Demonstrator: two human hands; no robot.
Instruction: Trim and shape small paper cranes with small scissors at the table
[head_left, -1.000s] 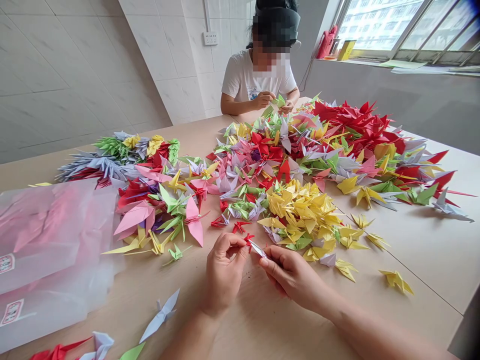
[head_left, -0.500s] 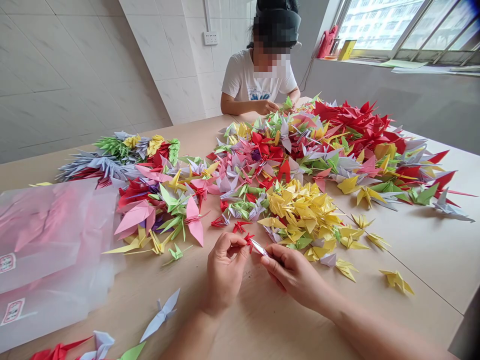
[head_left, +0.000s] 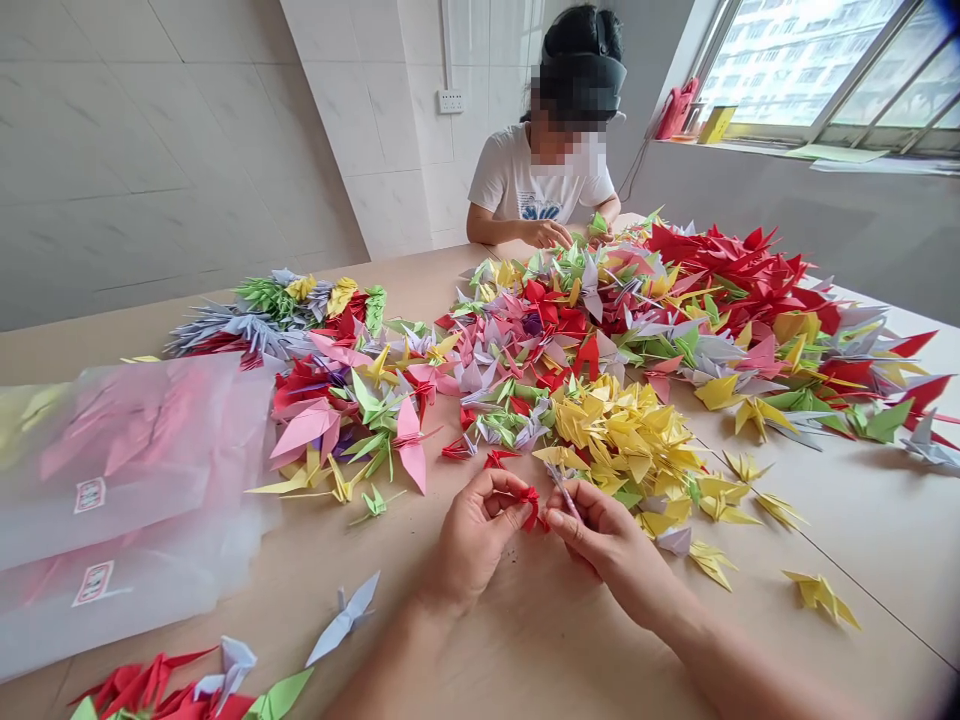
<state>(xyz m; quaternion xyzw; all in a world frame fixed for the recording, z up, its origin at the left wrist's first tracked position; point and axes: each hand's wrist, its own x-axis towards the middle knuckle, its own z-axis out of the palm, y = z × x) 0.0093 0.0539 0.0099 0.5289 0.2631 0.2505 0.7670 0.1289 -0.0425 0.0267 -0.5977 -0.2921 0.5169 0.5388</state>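
Observation:
Between the thumb and fingertips of my left hand is a small red paper crane. My right hand is closed around slim silver tweezers, whose tip points up and away from me, apart from the crane. My right fingertips are close beside the crane's right side; whether they touch it is hard to see. Just beyond both hands lies another small red crane. A heap of yellow paper cranes sits past my right hand.
A large mixed pile of paper cranes spreads over the table. Translucent plastic bags lie at left, near a white crane. More cranes are at the front left. Opposite sits a person handling green paper.
The tweezers have drawn back from the red crane and now point upward. My left hand has turned the crane slightly. The whole view has shifted a little to the left.

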